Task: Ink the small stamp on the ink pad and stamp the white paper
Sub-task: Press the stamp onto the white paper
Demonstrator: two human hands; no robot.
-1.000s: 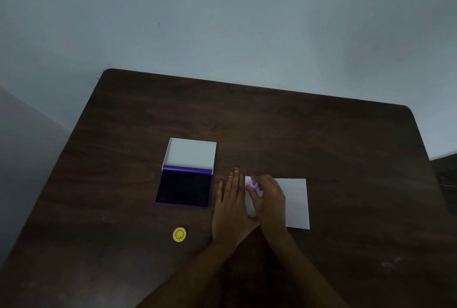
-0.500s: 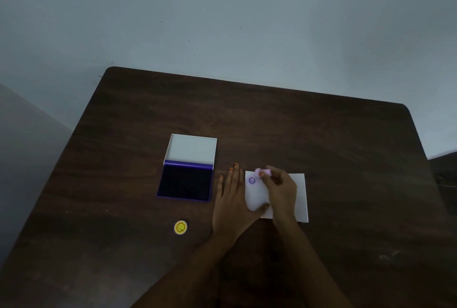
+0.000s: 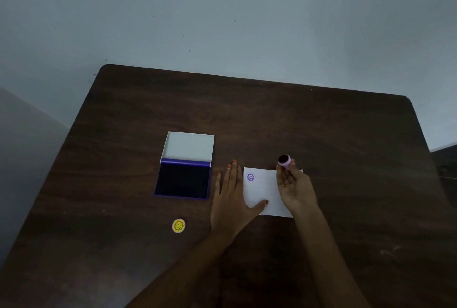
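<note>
Right hand (image 3: 295, 187) pinches small purple stamp (image 3: 284, 161) above white paper (image 3: 263, 190), inked face turned up, likely for inspection; left hand (image 3: 231, 199) lies flat and open, thumb pinning paper to worktop (image 3: 321, 134) beside purple imprint (image 3: 250, 177).

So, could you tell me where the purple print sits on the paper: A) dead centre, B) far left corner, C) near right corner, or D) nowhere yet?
B: the purple print sits in the far left corner of the paper, just beyond the left hand.
</note>
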